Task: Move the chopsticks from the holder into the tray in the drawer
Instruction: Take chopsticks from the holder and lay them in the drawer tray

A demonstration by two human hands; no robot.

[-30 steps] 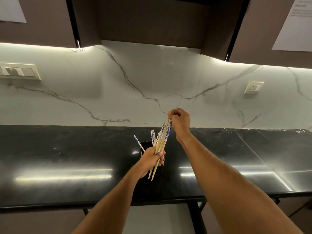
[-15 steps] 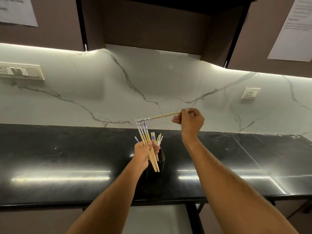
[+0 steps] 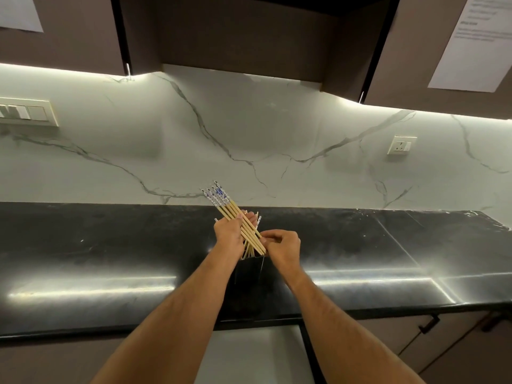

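Observation:
My left hand [image 3: 230, 234] grips a bundle of wooden chopsticks [image 3: 225, 205] with blue-and-white patterned ends that point up and left. The bundle's plain tips slant down to the right, where my right hand [image 3: 282, 246] pinches them with curled fingers. Just under both hands stands the black square holder [image 3: 249, 270] on the black countertop [image 3: 110, 259]. A few more chopsticks [image 3: 258, 220] stick up out of it behind my left hand. An open drawer [image 3: 249, 353] shows pale below the counter edge; a tray inside it cannot be made out.
A white marble backsplash rises behind the counter, with a switch panel [image 3: 27, 112] at left and a socket [image 3: 401, 145] at right. Brown wall cabinets hang overhead. A cabinet door with a dark handle [image 3: 429, 324] sits under the counter at right.
My right hand came down from beside the bundle's patterned ends to its lower tips, and the single chopstick it held now lies with the bundle. My left hand tilted the bundle further left.

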